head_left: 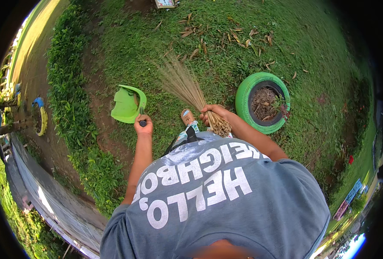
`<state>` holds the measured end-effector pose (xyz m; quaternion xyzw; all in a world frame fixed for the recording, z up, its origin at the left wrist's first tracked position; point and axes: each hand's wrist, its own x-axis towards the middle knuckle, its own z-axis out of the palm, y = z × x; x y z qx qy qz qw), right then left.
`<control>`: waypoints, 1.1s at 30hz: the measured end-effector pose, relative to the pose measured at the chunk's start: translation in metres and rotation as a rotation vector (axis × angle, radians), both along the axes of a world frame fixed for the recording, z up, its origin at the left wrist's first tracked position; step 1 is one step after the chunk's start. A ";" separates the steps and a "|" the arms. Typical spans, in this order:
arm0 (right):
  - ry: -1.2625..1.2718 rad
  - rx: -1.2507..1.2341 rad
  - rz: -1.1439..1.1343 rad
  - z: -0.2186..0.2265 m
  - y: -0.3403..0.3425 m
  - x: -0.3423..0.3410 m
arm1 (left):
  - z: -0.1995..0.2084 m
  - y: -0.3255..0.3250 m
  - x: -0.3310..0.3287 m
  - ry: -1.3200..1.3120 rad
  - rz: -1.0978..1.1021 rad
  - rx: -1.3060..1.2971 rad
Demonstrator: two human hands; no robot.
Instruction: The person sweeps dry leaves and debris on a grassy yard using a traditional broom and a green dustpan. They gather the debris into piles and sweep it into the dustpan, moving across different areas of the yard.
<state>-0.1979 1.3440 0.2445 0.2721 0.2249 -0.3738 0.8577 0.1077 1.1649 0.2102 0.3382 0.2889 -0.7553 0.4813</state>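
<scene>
A bright green dustpan (125,105) hangs over the grass at the left, and my left hand (143,124) is wrapped round its dark handle. Some brown leaf matter seems to lie in its hollow. My right hand (213,114) grips a stick broom (183,86) of thin tan ribs near its bound butt end. The broom's bristles fan out up and to the left, over the lawn ahead of me. Between the two hands one sandalled foot (187,117) shows on the grass.
A green-painted tyre planter (241,97) with dry leaves stands just right of my right hand. Fallen brown leaves (239,39) lie scattered on the grass ahead. A leafy hedge (66,82) runs down the left, with a blue and yellow tyre (43,117) beyond it.
</scene>
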 end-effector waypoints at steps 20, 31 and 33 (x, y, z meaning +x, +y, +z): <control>0.115 0.034 -0.344 0.002 -0.075 0.018 | -0.006 -0.008 0.023 0.030 0.059 0.025; 0.956 0.043 -0.464 -0.061 -0.114 -0.174 | -0.010 -0.042 -0.030 -0.127 0.020 0.034; 0.990 0.002 -0.535 -0.043 -0.102 -0.200 | -0.012 -0.059 -0.051 -0.113 0.031 0.071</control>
